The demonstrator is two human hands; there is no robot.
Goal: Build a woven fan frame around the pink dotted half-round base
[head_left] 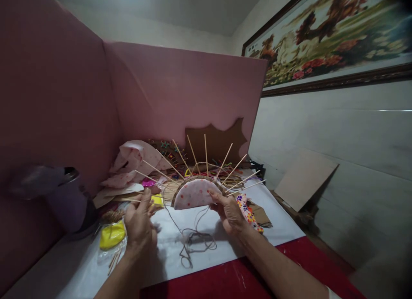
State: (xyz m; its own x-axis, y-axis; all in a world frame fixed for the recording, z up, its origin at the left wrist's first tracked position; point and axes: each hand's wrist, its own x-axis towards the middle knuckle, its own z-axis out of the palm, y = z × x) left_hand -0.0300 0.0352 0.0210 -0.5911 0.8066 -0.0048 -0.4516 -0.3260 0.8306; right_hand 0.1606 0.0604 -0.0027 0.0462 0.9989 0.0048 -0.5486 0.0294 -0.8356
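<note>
A half-round piece covered in white cloth with reddish dots (196, 193) is held up over the table, flat edge down. Thin wooden sticks (206, 155) fan out from its curved edge, and brown twine runs along that edge. My right hand (227, 211) pinches the piece at its right end, thumb on the dotted face. At the left, my left hand (140, 217) has its fingers closed near the leftmost sticks and twine; what lies between them is too small to tell. Loose twine (196, 243) hangs down and lies tangled on the white tabletop.
Yellow material in a plastic bag (112, 235) lies at the left, near a purple container (69, 204). Dotted cloth (137, 157), sticks and cords are heaped behind. Flowered fabric (247, 213) lies right, red cloth (219, 282) in front. Pink panels stand behind.
</note>
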